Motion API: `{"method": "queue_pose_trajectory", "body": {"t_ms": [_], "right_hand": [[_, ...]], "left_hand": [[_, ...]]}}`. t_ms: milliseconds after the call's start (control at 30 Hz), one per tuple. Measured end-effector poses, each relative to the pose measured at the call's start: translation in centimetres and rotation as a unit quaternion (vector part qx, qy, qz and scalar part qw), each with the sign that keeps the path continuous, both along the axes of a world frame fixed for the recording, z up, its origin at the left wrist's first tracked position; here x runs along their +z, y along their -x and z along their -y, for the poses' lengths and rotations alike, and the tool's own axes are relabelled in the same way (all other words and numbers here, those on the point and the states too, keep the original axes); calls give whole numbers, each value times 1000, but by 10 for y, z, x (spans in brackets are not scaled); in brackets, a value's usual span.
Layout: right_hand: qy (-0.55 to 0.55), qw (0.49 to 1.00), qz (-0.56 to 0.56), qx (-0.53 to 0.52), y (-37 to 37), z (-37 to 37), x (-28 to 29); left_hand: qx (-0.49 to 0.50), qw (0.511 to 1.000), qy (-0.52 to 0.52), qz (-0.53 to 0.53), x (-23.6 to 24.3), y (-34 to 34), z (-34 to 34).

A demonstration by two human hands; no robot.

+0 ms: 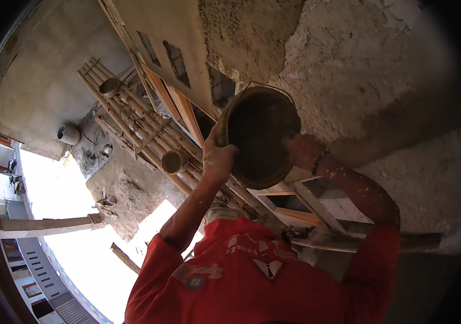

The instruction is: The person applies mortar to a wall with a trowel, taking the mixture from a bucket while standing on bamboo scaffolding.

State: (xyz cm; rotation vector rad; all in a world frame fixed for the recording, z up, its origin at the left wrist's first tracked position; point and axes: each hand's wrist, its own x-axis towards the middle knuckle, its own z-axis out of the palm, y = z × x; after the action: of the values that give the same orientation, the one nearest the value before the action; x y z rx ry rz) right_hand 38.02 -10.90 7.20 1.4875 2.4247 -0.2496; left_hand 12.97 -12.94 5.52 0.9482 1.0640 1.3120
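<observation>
A round, mortar-stained bucket with a thin wire handle is held up in front of me, its dark mouth facing me. My left hand is closed on the left side of its rim, thumb over the edge. At the right, my right hand reaches over the rim into the mouth, a dark bracelet on its wrist. Its fingers are blurred in shadow, so I cannot tell whether they hold anything. What lies in the bucket is too dark to make out. Mortar flecks dot my right forearm.
Below stretches a scaffold platform of bamboo poles, with smaller buckets on it. Another bucket stands on the ground beyond. A rough plastered wall rises ahead, with wooden frames beside it.
</observation>
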Motion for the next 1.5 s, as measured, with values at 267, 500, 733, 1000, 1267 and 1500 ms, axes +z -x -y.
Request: {"method": "queue_pose_trajectory", "body": {"t_ms": [267,500,733,1000,1267,1500], "right_hand": [[23,971,-230,-64,-10,35,-5],[-35,964,-258,-56,-23,35,48],[-10,959,-284,-15,-20,33,149],[64,934,-315,-158,-30,8,178],[-298,882,-303,-206,-97,-7,223],[-120,989,-85,-33,-65,32,119]], "left_hand": [[13,998,57,-3,-8,-5,3],[55,995,80,28,-8,1,13],[78,993,72,57,-5,19,28],[97,991,50,77,-2,31,42],[85,992,96,19,-34,23,39],[9,1000,22,6,-17,0,31]]}}
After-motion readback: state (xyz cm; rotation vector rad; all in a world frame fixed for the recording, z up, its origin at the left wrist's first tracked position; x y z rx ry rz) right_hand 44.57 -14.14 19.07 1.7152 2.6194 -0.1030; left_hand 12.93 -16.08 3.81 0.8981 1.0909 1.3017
